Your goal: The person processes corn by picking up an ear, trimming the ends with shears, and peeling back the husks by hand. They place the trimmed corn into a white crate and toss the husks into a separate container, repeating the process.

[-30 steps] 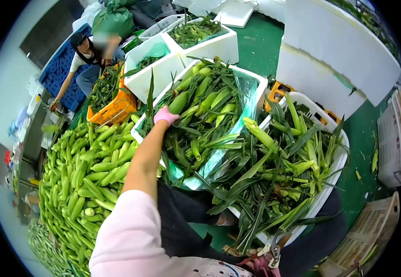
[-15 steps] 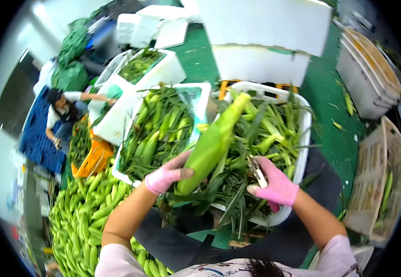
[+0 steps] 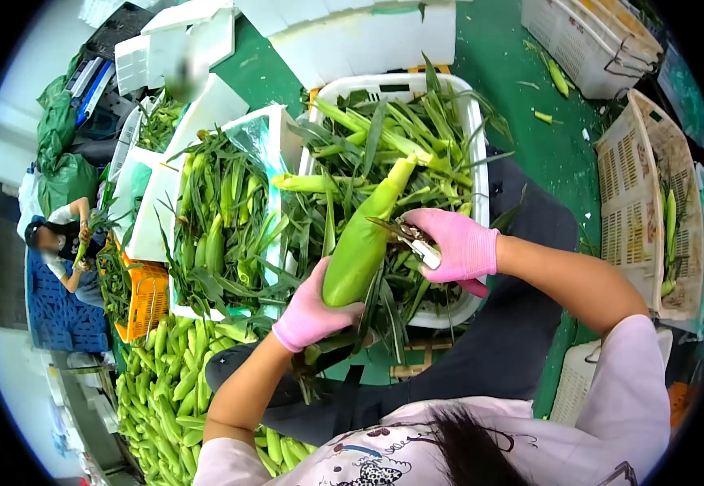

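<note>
A green ear of corn [image 3: 358,253] in its husk slants up and away in front of me, its cut stem end at the top. Around its lower end wraps my left hand [image 3: 317,312], in a pink glove. My right hand [image 3: 455,245], gloved in pink too, is closed round a pair of pruning shears [image 3: 423,249]. The shears' blades are right at the ear's right side, by a brownish strand or leaf tip. Beneath both hands stands a white plastic basket [image 3: 479,182] full of husk leaves and cut stalks.
Left of the basket, a white foam box [image 3: 279,138] holds unshucked corn. A large heap of corn [image 3: 162,397] lies at lower left. Beyond it are an orange crate [image 3: 149,300] and a seated person [image 3: 68,243]. Pale crates [image 3: 623,190] stand along the right.
My right hand has brought the shears left, up against the ear. The ear stands more upright. The view has shifted, and the other person now holds something green in both hands.
</note>
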A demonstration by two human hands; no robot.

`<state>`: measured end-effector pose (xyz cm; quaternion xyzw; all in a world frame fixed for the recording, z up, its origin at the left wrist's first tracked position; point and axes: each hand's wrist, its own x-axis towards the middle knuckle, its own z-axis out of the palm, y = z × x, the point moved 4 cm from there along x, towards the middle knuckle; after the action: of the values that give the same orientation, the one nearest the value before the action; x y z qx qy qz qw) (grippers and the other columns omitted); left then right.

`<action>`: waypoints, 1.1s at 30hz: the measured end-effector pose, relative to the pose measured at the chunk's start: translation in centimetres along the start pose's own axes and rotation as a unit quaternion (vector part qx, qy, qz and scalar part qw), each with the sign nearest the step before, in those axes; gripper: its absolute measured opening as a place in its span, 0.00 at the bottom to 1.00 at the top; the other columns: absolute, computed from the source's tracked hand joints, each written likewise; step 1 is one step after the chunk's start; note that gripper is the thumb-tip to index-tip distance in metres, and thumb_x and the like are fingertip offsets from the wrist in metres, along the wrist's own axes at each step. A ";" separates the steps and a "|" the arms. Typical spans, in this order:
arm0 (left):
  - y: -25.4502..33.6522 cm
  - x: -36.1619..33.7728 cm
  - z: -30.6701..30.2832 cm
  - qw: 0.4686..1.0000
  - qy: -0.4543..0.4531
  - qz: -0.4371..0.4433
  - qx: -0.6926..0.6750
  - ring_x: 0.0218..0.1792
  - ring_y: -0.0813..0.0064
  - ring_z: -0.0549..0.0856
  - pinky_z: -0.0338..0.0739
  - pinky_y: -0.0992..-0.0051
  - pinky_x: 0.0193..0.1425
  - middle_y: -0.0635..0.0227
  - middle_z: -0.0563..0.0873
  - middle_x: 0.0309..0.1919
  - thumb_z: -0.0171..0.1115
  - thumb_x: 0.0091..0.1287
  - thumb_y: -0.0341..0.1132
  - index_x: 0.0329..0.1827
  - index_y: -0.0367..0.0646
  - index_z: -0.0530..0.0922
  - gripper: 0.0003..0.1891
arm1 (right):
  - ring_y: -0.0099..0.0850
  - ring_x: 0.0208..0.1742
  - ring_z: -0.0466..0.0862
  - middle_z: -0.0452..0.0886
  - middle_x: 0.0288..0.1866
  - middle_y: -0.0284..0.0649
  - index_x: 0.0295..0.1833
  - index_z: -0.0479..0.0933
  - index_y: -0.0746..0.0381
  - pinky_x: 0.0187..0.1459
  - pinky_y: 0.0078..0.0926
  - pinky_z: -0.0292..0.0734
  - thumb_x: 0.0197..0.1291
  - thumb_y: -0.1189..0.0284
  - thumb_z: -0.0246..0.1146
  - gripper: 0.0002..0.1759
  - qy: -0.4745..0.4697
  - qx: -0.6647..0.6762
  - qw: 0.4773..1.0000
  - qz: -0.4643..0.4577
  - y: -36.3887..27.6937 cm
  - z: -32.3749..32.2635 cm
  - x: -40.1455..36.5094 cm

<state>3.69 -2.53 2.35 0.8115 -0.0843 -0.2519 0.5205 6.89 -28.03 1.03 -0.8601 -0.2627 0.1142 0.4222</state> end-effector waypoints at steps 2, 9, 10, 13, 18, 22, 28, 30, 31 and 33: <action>-0.2 -0.8 -0.4 0.992 -0.064 -0.051 -0.099 0.44 0.72 0.85 0.80 0.72 0.53 0.64 0.83 0.48 0.75 0.54 0.31 0.69 0.37 0.67 0.38 | 0.49 0.44 0.86 0.83 0.44 0.51 0.64 0.72 0.66 0.48 0.40 0.83 0.46 0.65 0.70 0.37 -0.015 -0.029 0.999 -0.017 -0.4 0.8 0.0; -2.7 -4.5 2.5 0.713 -0.369 -0.116 -0.584 0.26 0.68 0.82 0.80 0.70 0.31 0.59 0.81 0.39 0.73 0.53 0.31 0.69 0.40 0.67 0.38 | 0.31 0.31 0.84 0.82 0.32 0.37 0.58 0.75 0.64 0.35 0.32 0.82 0.58 0.66 0.68 0.24 -0.235 0.396 0.881 0.109 -2.9 2.6 -3.2; -3.0 -4.1 3.0 0.653 -0.431 -0.059 -0.620 0.37 0.67 0.85 0.83 0.69 0.44 0.59 0.82 0.45 0.75 0.52 0.31 0.69 0.40 0.68 0.39 | 0.30 0.32 0.84 0.82 0.32 0.38 0.58 0.75 0.65 0.33 0.30 0.83 0.61 0.68 0.66 0.21 -0.233 0.501 0.827 0.107 -4.5 2.8 -3.5; -3.7 -2.3 0.3 0.945 -0.241 -0.008 -0.222 0.54 0.68 0.83 0.78 0.67 0.60 0.63 0.82 0.54 0.77 0.50 0.30 0.73 0.40 0.64 0.45 | 0.27 0.33 0.84 0.82 0.33 0.39 0.58 0.73 0.67 0.28 0.25 0.82 0.64 0.71 0.64 0.19 -0.166 0.690 0.703 0.037 -6.2 5.6 -3.0; -2.0 -2.5 1.4 0.937 0.197 0.131 -0.257 0.64 0.65 0.77 0.73 0.63 0.67 0.61 0.75 0.66 0.69 0.50 0.27 0.79 0.42 0.57 0.49 | 0.34 0.37 0.85 0.79 0.36 0.40 0.61 0.71 0.66 0.30 0.28 0.83 0.67 0.67 0.63 0.21 -0.055 0.788 0.614 0.005 -8.4 7.5 -1.1; 2.2 -3.0 -1.9 0.822 0.212 0.179 -0.498 0.52 0.58 0.85 0.84 0.57 0.46 0.54 0.79 0.63 0.66 0.60 0.67 0.76 0.52 0.64 0.46 | 0.34 0.43 0.80 0.76 0.40 0.36 0.60 0.71 0.63 0.52 0.39 0.79 0.67 0.66 0.63 0.21 -0.026 0.862 0.505 -0.049 -7.9 6.0 2.4; -3.3 -2.8 -11.3 0.894 0.365 0.232 -0.117 0.57 0.68 0.82 0.77 0.70 0.65 0.61 0.79 0.64 0.74 0.52 0.19 0.71 0.37 0.70 0.39 | 0.38 0.33 0.83 0.80 0.29 0.40 0.38 0.76 0.63 0.40 0.40 0.82 0.64 0.70 0.62 0.07 0.120 0.765 0.615 0.148 3.2 0.7 6.8; 3.8 -5.6 -10.4 0.850 0.432 0.295 0.061 0.61 0.65 0.80 0.74 0.67 0.69 0.58 0.78 0.63 0.77 0.55 0.27 0.67 0.38 0.71 0.35 | 0.38 0.31 0.83 0.81 0.28 0.41 0.35 0.77 0.62 0.33 0.38 0.82 0.63 0.72 0.63 0.06 -0.061 0.711 0.676 0.184 5.6 5.0 5.0; 5.6 -6.5 -10.2 0.799 0.479 0.327 0.159 0.63 0.63 0.79 0.72 0.65 0.70 0.56 0.77 0.64 0.77 0.57 0.31 0.66 0.38 0.71 0.34 | 0.37 0.30 0.83 0.82 0.28 0.42 0.35 0.77 0.62 0.30 0.36 0.81 0.62 0.73 0.64 0.05 -0.112 0.661 0.709 0.221 4.6 7.4 3.5; 6.0 -5.4 -9.4 0.759 0.489 0.417 0.105 0.66 0.57 0.76 0.70 0.62 0.72 0.53 0.74 0.68 0.77 0.58 0.38 0.62 0.42 0.69 0.32 | 0.32 0.31 0.84 0.84 0.32 0.41 0.38 0.79 0.63 0.35 0.32 0.82 0.65 0.69 0.66 0.08 -0.141 0.643 0.702 0.273 1.3 9.2 0.3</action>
<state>4.48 4.51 12.48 0.7588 -0.1740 0.4312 0.4561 3.73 -22.40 -5.61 -0.3879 0.0647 0.4852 0.7810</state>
